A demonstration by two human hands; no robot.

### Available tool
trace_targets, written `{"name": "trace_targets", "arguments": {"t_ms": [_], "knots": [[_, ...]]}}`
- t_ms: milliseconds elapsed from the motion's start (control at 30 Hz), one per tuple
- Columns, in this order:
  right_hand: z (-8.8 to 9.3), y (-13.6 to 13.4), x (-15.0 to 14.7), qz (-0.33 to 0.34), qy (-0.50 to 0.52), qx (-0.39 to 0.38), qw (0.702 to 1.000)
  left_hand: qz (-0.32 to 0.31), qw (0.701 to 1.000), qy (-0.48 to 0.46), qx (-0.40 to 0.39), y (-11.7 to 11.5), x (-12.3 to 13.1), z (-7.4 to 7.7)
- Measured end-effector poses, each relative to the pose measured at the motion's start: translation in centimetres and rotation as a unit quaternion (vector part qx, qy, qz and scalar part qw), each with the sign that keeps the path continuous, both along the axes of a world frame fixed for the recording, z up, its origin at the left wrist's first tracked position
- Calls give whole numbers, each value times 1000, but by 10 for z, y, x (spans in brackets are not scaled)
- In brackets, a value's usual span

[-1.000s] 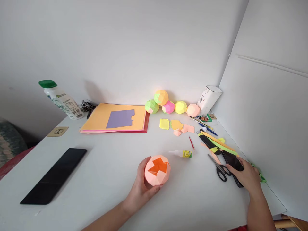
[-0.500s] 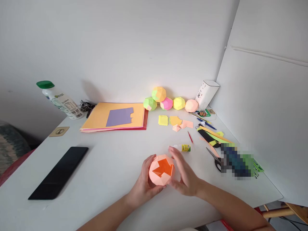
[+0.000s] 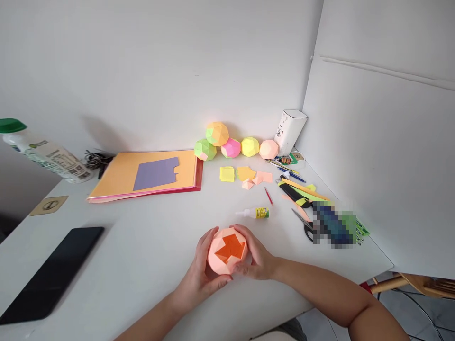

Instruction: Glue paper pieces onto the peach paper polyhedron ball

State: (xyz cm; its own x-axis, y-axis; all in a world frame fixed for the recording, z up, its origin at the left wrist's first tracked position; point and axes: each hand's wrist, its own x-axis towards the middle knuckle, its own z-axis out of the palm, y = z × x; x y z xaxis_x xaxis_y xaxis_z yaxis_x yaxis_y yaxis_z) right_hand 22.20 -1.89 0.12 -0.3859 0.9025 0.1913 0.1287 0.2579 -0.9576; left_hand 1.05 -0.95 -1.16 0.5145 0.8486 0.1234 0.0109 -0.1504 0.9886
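Observation:
A peach folded-paper ball (image 3: 217,253) with a jagged, star-shaped opening sits between my two hands above the near part of the table. Its orange inside shows through the gap. My left hand (image 3: 199,272) curves round the ball's left side, thumb along the bottom. From the right, my right hand (image 3: 258,255) grips it, fingers over the upper edge and thumb at the lower right. Just beyond the ball lies a glue bottle (image 3: 254,213) on its side, nozzle pointing left.
Finished paper balls (image 3: 250,147) line the wall, one stacked on two others. Paper pieces (image 3: 246,174), a red pencil (image 3: 268,196) and scissors (image 3: 304,225) lie to the right. Leftward are a paper stack (image 3: 117,170), a black phone-like slab (image 3: 53,274) and a white bottle (image 3: 50,156).
My right hand has closed in on the ball and now holds its right side. The view has shifted to the right, so table things appear further left.

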Motion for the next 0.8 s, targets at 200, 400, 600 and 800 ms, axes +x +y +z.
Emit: {"name": "trace_targets", "arguments": {"t_ms": [200, 400, 600, 800], "knots": [[-3, 0, 2, 3, 6, 12, 1000, 9, 999, 22, 43, 0, -3, -3], [1, 2, 7, 11, 74, -75, 994, 13, 995, 36, 92, 1, -2, -5], [12, 5, 6, -4, 66, -105, 992, -9, 988, 74, 135, 1, -4, -8], [13, 6, 7, -5, 66, -111, 992, -9, 985, 72, 158, 2, -5, -2]]}}
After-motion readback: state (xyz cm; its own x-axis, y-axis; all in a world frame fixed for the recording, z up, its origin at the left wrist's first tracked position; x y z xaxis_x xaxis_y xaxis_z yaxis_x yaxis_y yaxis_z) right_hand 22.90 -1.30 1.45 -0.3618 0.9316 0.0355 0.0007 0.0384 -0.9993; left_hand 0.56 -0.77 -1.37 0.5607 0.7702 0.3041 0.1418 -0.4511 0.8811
